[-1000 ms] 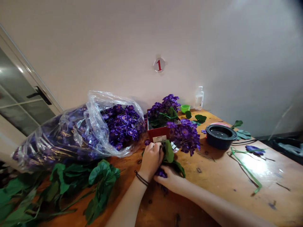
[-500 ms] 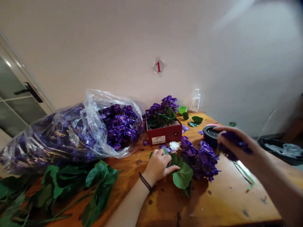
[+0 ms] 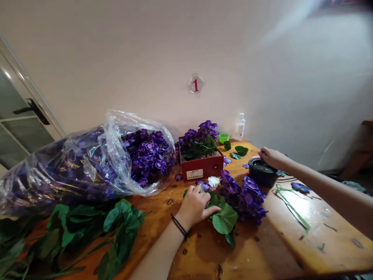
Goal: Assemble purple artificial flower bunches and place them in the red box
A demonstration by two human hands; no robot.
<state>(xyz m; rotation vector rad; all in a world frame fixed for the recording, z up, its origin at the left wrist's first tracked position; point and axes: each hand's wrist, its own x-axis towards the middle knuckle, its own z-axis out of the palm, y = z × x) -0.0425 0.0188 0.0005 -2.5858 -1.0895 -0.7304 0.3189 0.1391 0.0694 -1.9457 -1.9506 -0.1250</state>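
My left hand (image 3: 197, 203) rests on a bunch of purple artificial flowers (image 3: 243, 194) with green leaves (image 3: 224, 220) lying on the wooden table (image 3: 279, 241). Its fingers curl over the stems and hold them down. My right hand (image 3: 269, 157) reaches far to the right and sits over the rim of a dark round bowl (image 3: 262, 172); its fingers curve downward and I cannot see anything in them. A small white flower (image 3: 214, 181) lies by the bunch.
A red box (image 3: 201, 167) with purple flowers stands behind the bunch. A clear plastic bag (image 3: 87, 163) full of purple flowers lies at the left, loose green leaves (image 3: 87, 229) in front of it. A green cup (image 3: 224, 137), a clear bottle (image 3: 239, 127) and a green stem (image 3: 291, 208) are nearby.
My right hand carried purple petals away from the bunch and now sits at the dark bowl. The bunch has dropped flat on the table under my left hand.
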